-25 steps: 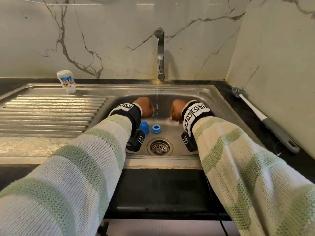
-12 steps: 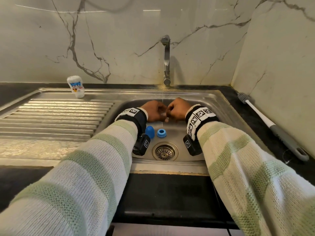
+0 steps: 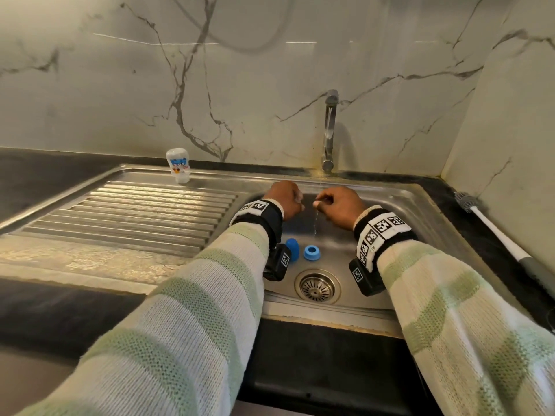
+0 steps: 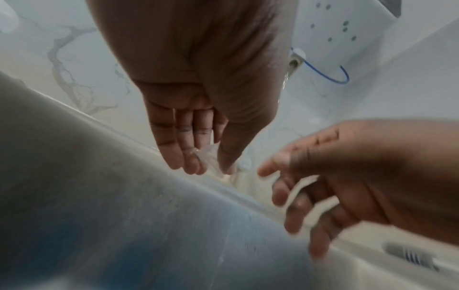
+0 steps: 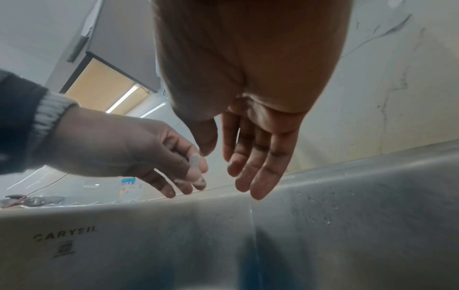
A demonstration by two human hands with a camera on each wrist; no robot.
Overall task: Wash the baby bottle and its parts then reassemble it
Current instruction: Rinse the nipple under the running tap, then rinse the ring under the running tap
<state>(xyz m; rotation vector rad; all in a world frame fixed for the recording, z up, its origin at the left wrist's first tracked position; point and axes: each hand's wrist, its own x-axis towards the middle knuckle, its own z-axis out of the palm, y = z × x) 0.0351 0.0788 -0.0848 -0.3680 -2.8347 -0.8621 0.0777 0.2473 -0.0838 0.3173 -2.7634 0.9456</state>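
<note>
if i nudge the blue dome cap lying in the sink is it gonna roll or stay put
The blue dome cap lies on its side on the wet steel sink, so it would probably roll in a curve. It looks like light plastic, likely easy to shift, perhaps sliding toward the drain.

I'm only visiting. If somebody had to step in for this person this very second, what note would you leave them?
Left hand: pinches a clear soft piece, apparently the teat, beside the tap's thin stream.
Right hand: open, holding nothing.
Parts: blue cap and blue ring lie on the sink floor near the drain. The bottle body stands on the drainboard. The brush lies on the counter at right.
Done: bottle taken apart.
Left: rinse the teat. I cannot tell whether the other parts are washed. Then reassemble.
</note>
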